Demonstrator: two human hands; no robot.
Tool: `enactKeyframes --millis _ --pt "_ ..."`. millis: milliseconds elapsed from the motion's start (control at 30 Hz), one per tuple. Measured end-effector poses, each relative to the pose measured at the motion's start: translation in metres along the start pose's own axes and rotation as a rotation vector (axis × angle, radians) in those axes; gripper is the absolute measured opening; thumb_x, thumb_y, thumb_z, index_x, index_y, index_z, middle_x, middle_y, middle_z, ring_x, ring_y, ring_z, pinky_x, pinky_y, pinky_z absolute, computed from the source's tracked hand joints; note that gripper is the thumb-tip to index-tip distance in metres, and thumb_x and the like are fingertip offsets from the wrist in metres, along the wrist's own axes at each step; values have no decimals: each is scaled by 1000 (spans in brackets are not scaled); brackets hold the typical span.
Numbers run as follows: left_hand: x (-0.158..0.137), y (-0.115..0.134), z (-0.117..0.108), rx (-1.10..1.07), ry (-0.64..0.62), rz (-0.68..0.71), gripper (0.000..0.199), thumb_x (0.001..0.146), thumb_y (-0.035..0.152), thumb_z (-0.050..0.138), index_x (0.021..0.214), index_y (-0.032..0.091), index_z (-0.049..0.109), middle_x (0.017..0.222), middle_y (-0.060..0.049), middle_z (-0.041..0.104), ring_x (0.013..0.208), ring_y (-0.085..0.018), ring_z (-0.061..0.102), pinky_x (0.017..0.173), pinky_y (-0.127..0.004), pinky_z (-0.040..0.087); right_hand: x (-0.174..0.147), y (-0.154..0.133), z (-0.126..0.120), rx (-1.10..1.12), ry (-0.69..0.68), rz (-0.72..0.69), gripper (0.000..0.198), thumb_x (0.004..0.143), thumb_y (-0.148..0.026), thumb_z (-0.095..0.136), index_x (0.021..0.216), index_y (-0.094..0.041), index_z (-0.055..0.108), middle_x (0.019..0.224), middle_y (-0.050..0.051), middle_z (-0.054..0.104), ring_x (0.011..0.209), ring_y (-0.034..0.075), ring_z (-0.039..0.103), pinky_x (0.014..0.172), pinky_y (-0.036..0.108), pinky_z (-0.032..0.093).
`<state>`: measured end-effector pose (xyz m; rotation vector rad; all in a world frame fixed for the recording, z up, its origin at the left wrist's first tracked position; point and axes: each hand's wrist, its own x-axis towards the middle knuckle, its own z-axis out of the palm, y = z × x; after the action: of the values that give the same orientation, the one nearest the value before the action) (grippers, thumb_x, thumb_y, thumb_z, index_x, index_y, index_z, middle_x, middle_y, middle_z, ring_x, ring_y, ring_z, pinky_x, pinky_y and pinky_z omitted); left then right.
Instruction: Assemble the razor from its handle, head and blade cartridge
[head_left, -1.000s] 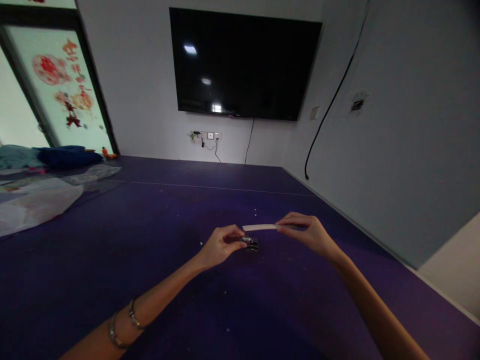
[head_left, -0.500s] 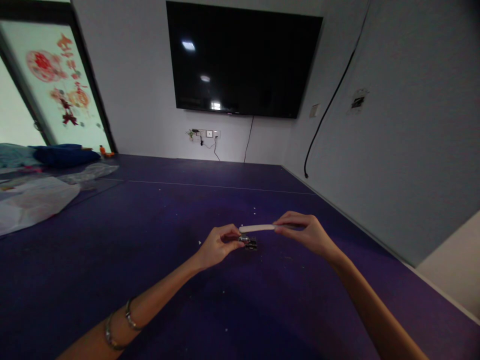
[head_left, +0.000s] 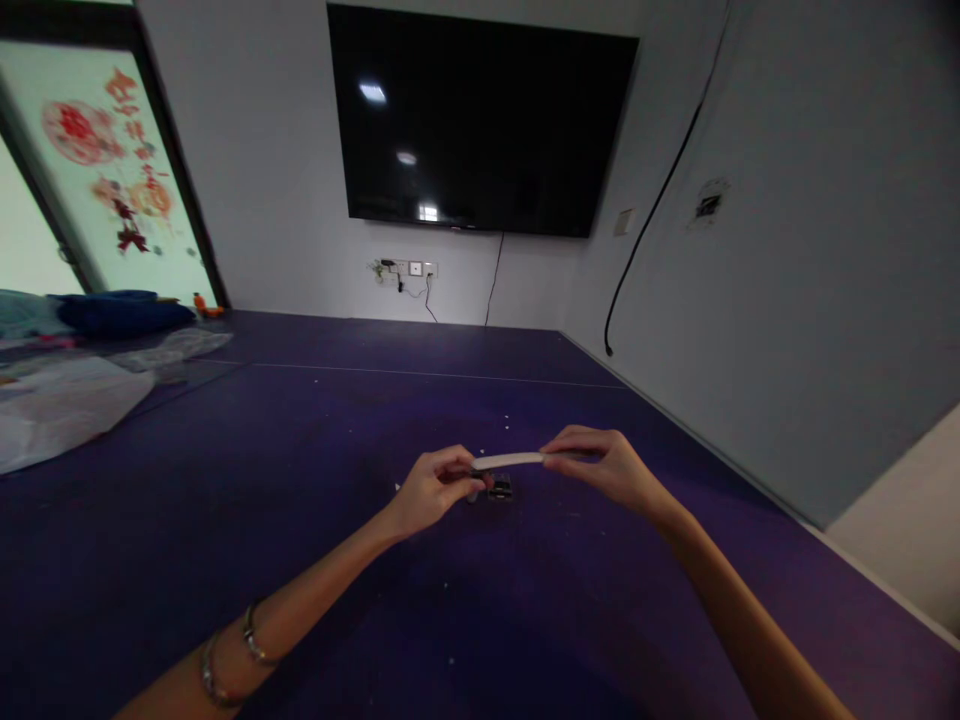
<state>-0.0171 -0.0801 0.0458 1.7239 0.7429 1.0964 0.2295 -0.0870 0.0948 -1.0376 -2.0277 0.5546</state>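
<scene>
Between my hands is a thin, pale, slightly curved flat piece, seen almost edge-on. My right hand pinches its right end between thumb and fingers. At the other end my left hand is closed, fingertips against or just beside the pale piece. A small greyish metallic piece shows at the left thumb, mostly hidden by the fingers. Just beyond the left fingertips, lower down, a small dark box-like object with a glossy look appears on the purple floor; its kind is unclear.
Small white scraps dot the floor around my hands. Crumpled plastic sheeting and a dark blue cloth bundle lie at the left. A television hangs on the far wall above sockets. A black cable hangs down the right wall.
The pale piece and both hands have shifted very slightly left in view. The silvery part at my left fingertips has turned or dropped, now showing below the thumb.
</scene>
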Motion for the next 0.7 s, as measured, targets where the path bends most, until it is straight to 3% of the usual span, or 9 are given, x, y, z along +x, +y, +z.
enactKeyframes --millis 133,700 --pt "1 -3 -1 -51 12 -5 10 71 17 64 74 14 56 79 -5 69 70 -13 63 69 -27 48 0 3 -1 9 44 18 20 74 -39 62 79 -22 72 82 6 67 79 18 61 70 30 47" --pt "-1 1 2 -63 -21 12 10 72 18 64 76 12 57 79 -6 68 75 -16 64 69 -28 49 2 6 0 44 -3 47 25 72 -42 63 80 -20 72 81 6 67 76 18 61 67 30 47"
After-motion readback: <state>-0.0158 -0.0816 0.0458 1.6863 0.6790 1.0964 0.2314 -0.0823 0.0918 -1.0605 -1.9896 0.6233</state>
